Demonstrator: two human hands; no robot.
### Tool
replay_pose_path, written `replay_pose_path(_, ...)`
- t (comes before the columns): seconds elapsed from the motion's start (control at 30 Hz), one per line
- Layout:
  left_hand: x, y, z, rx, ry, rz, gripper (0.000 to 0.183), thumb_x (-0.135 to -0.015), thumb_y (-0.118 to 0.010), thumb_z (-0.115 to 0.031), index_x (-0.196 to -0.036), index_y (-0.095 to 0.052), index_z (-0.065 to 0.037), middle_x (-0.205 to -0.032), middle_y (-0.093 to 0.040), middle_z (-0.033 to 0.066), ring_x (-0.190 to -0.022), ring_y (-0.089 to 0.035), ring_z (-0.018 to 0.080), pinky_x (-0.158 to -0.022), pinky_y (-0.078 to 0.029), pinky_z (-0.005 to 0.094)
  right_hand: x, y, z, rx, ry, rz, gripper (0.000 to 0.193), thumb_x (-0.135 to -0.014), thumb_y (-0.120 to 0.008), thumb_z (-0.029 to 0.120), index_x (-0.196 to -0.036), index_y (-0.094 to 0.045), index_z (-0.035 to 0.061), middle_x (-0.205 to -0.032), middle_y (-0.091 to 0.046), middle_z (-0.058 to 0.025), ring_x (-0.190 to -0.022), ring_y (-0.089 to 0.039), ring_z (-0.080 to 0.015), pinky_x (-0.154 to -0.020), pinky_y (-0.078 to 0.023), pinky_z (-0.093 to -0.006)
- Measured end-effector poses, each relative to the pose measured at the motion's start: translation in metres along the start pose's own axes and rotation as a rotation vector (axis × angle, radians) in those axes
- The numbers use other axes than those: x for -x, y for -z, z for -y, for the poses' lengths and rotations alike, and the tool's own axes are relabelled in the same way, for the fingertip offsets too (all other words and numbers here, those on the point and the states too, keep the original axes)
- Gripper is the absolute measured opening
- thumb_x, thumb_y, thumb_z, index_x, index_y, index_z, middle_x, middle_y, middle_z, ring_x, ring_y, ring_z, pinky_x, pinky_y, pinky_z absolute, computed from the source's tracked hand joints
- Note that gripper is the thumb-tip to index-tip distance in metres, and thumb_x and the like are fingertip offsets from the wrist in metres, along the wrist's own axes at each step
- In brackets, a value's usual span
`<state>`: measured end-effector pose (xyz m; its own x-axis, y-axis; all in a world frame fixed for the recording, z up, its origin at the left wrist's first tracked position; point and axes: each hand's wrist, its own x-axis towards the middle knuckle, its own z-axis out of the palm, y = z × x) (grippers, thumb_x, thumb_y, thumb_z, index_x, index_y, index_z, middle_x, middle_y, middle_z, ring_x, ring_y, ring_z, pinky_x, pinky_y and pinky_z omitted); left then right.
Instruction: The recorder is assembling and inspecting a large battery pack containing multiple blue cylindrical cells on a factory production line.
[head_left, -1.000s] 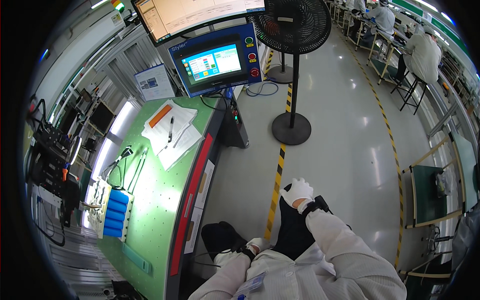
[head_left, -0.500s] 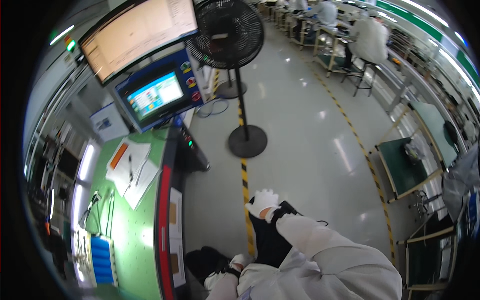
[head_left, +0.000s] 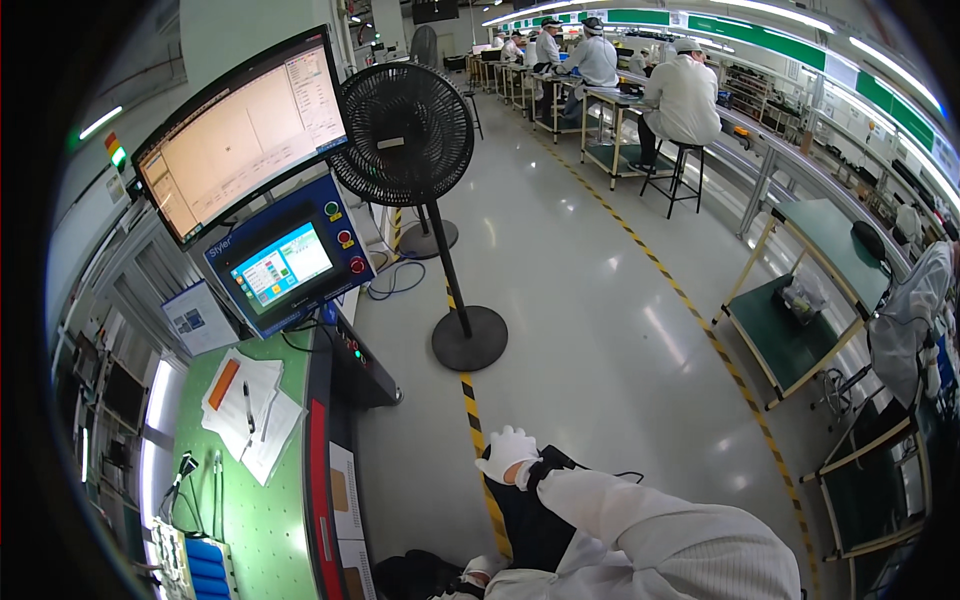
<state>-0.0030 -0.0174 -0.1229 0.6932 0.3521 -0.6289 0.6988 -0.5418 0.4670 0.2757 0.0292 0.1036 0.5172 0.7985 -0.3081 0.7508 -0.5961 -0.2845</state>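
Note:
My right hand (head_left: 510, 456), in a white glove, rests on my dark-trousered knee (head_left: 528, 515). Its fingers stretch forward and lie slightly apart, holding nothing that I can see. A black strap (head_left: 540, 470) circles that wrist below the white sleeve. At the lower edge, only part of my left hand (head_left: 487, 567) shows, also gloved in white, near my other leg (head_left: 415, 575). Its fingers are hidden, so their state cannot be made out. To the left is a green workbench (head_left: 270, 510), apart from both hands.
Papers (head_left: 255, 415) with a pen lie on the bench, near a blue battery-like block (head_left: 208, 568). A monitor (head_left: 245, 135) and control panel (head_left: 285, 268) stand behind. A black floor fan (head_left: 470, 338) stands ahead. Green-topped carts (head_left: 830, 250) are right; seated workers (head_left: 683, 100) sit farther off.
The view has tilted upward, so the fan, monitor and bench sit lower in the picture and more workers show. My left hand has mostly slipped out below. The right hand stays on the knee.

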Motion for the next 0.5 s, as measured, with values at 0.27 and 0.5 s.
replay_pose_path(0.27,0.007,0.005,0.004,0.03,-0.021,-0.013,0.05,-0.092,-0.056,-0.056,-0.11,-0.075,-0.014,-0.108,-0.074,0.0173,-0.101,-0.07,0.0382,-0.088,-0.054,0.0463,0.001,0.002,0.008,-0.027,0.017,0.007,0.061,-0.084,-0.068,0.057,-0.123,-0.066,0.0099,-0.127,-0.06,-0.0148,-0.117,-0.061,-0.035,-0.095,-0.05,-0.0491)
replay_pose_path(0.5,0.013,0.015,-0.009,0.012,0.006,-0.004,0.051,-0.092,-0.057,-0.056,-0.112,-0.074,-0.013,-0.11,-0.073,0.0173,-0.102,-0.07,0.0388,-0.088,-0.054,0.0463,0.0,0.003,0.005,-0.002,0.011,-0.003,0.062,-0.084,-0.067,0.057,-0.123,-0.066,0.0089,-0.124,-0.064,-0.0139,-0.119,-0.059,-0.0342,-0.096,-0.048,-0.0474)
